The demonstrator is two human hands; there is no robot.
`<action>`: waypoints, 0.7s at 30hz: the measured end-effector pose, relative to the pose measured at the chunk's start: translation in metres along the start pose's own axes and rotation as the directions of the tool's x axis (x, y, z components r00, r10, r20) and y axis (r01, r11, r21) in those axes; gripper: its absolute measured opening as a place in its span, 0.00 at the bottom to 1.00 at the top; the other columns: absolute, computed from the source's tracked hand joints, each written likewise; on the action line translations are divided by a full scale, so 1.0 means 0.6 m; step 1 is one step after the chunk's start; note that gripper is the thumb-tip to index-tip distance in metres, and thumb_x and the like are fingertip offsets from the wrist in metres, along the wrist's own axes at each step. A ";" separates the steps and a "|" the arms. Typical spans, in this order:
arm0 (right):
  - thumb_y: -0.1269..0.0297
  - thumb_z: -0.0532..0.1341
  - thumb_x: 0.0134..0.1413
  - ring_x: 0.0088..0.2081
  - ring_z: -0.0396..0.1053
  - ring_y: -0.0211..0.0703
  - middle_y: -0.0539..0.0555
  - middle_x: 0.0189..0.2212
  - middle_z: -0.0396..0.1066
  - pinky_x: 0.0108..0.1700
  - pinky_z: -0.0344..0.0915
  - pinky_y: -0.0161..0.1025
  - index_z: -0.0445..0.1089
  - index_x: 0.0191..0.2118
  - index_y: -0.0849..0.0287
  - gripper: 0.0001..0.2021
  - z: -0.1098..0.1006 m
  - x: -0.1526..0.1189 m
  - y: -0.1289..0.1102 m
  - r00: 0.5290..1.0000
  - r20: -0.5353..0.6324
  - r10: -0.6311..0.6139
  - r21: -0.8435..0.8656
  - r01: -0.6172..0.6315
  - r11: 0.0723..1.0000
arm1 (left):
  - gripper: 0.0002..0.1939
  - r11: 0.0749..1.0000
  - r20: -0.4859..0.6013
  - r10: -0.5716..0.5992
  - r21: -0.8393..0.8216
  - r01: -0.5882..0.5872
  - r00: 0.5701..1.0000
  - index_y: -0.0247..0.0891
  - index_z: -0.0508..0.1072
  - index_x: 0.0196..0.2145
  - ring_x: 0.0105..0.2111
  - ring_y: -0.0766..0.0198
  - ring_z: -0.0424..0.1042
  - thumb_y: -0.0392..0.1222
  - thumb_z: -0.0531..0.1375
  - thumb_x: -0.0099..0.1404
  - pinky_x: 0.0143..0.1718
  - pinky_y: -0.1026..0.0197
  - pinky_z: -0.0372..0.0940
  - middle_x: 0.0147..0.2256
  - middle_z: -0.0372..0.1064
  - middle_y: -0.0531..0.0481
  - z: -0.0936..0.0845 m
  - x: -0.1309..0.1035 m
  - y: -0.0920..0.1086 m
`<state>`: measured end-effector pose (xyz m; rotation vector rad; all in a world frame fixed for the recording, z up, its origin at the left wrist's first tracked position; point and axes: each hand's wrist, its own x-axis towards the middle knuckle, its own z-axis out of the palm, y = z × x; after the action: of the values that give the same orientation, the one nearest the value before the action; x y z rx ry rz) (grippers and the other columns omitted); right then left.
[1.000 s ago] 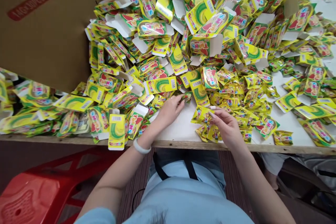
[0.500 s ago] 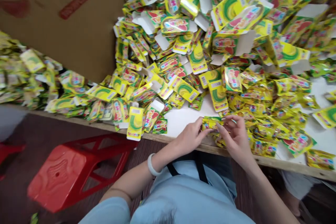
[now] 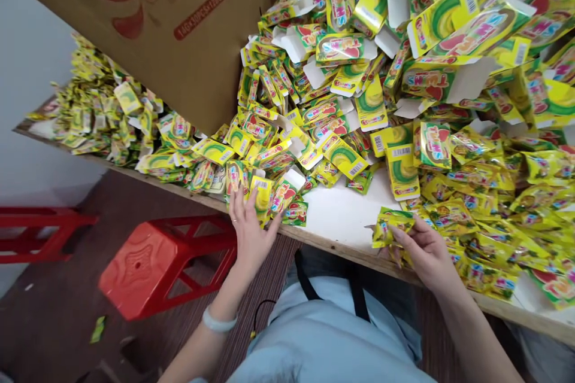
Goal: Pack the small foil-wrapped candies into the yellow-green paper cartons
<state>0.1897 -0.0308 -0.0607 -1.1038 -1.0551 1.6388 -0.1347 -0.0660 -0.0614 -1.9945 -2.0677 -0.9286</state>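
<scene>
My right hand (image 3: 426, 248) pinches yellow-green candy packets (image 3: 390, 226) over the front edge of the table; how many is hard to tell. Fingers spread, my left hand (image 3: 252, 224) reaches over a yellow box (image 3: 263, 191) near the edge and seems to touch it. Beside that box lie an open-flapped box (image 3: 285, 194) with a watermelon print and a small green packet (image 3: 296, 213). To the right of my right hand spreads a heap of yellow candy packets (image 3: 476, 203).
Many small yellow boxes (image 3: 345, 155), some with white flaps open, pile across the table (image 3: 332, 209). A large cardboard carton (image 3: 202, 72) stands at the back left. Red plastic stools (image 3: 135, 269) are on the floor below the wooden edge.
My left hand has left the packets and moved left to the boxes, its fingers spreading. My right hand keeps hold of the packets. The view has shifted toward the left.
</scene>
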 end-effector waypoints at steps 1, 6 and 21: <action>0.55 0.69 0.55 0.18 0.67 0.33 0.49 0.23 0.74 0.18 0.66 0.29 0.69 0.34 0.58 0.13 -0.004 -0.001 0.002 1.000 -0.002 0.005 0.007 -0.005 1.000 | 0.39 1.000 0.026 -0.014 0.005 0.014 1.000 0.41 0.50 0.68 0.71 0.37 0.37 0.44 0.64 0.66 0.69 0.31 0.40 0.70 0.42 0.35 0.004 -0.006 -0.009; 0.54 0.68 0.56 0.14 0.63 0.32 0.48 0.19 0.72 0.13 0.61 0.28 0.68 0.35 0.59 0.14 -0.015 -0.020 0.023 0.994 -0.029 0.107 0.068 -0.105 0.992 | 0.33 0.982 0.125 0.149 -0.135 -0.132 0.981 0.41 0.49 0.69 0.71 0.44 0.44 0.39 0.58 0.71 0.67 0.35 0.50 0.68 0.49 0.34 0.052 -0.013 0.036; 0.55 0.75 0.45 0.18 0.72 0.34 0.48 0.27 0.75 0.18 0.70 0.29 0.71 0.36 0.61 0.19 -0.019 0.008 -0.020 0.992 -0.016 0.124 0.283 -0.115 0.952 | 0.41 0.554 0.173 0.797 -0.591 -0.586 0.579 0.42 0.41 0.70 0.65 0.50 0.61 0.31 0.59 0.67 0.59 0.46 0.67 0.64 0.59 0.32 0.062 0.131 0.159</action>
<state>0.2017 -0.0212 -0.0531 -1.0163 -0.7166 1.7952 -0.0426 0.0148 -0.0205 -3.1653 -0.8798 -0.8983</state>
